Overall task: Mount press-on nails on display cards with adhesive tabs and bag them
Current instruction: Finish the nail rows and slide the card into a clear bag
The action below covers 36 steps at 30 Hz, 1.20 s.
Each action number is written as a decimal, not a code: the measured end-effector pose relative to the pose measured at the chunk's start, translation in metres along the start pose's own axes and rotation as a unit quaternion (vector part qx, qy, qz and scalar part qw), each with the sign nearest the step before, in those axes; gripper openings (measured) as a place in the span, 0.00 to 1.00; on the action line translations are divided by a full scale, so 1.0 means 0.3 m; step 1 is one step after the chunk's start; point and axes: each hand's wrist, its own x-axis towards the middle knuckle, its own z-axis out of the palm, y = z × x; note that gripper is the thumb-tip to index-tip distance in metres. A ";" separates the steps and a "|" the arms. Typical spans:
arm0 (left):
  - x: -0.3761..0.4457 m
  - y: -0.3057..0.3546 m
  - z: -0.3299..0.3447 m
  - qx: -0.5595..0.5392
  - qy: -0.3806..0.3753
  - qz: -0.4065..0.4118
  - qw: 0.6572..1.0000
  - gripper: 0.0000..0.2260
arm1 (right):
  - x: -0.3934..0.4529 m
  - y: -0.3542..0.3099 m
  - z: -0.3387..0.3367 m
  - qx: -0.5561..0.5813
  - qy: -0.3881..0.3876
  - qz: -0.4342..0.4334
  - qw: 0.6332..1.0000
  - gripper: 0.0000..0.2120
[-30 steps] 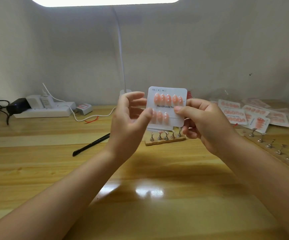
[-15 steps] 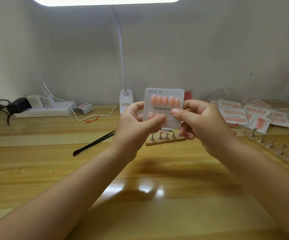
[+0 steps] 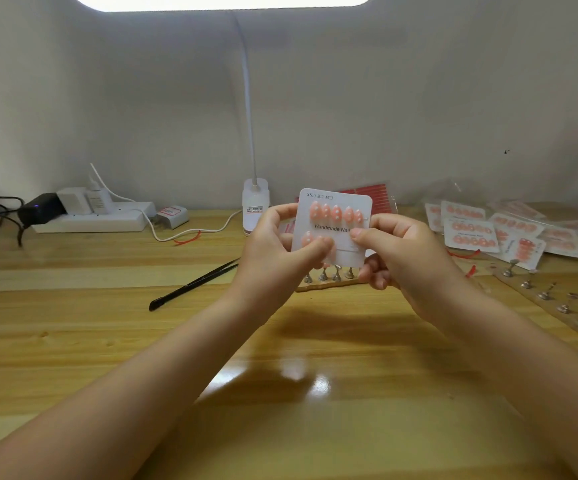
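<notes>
A white display card (image 3: 336,207) printed "Handmade Nail" is held upright above the desk. Its top row carries several pink press-on nails (image 3: 335,213); pink nails also show in the lower row beside my left thumb. My left hand (image 3: 273,251) grips the card's left side, thumb pressing on the lower row. My right hand (image 3: 398,258) pinches the card's right edge between thumb and fingers. Behind the card a small wooden strip (image 3: 325,282) holds several metal nail stands, partly hidden.
Black tweezers (image 3: 194,285) lie left of my hands. A pile of bagged nail cards (image 3: 509,232) sits at the right, with a long strip of metal stands (image 3: 550,299) in front. A lamp base (image 3: 255,206), power strip (image 3: 90,220) and red tab sheets (image 3: 372,194) line the back.
My left hand, open beside the card a second ago, has closed onto its left side with the thumb on the lower row. The card dropped slightly.
</notes>
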 end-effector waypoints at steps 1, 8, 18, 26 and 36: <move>0.002 -0.001 -0.002 -0.007 0.000 -0.004 1.000 0.19 | 0.001 0.001 0.000 -0.002 0.000 0.000 1.000 0.05; 0.001 -0.009 -0.004 0.021 0.009 0.020 1.000 0.21 | 0.005 0.012 0.003 -0.020 -0.005 -0.007 1.000 0.06; 0.026 -0.040 -0.025 0.067 0.025 -0.003 0.997 0.31 | 0.008 0.014 -0.011 -0.056 0.011 -0.003 0.998 0.06; 0.057 -0.124 -0.076 0.126 0.141 0.010 0.982 0.12 | 0.008 0.021 -0.011 -0.089 -0.069 0.112 0.987 0.03; 0.062 -0.190 -0.081 0.261 0.042 -0.013 0.964 0.18 | 0.006 0.089 0.013 -0.375 -0.148 0.133 0.906 0.29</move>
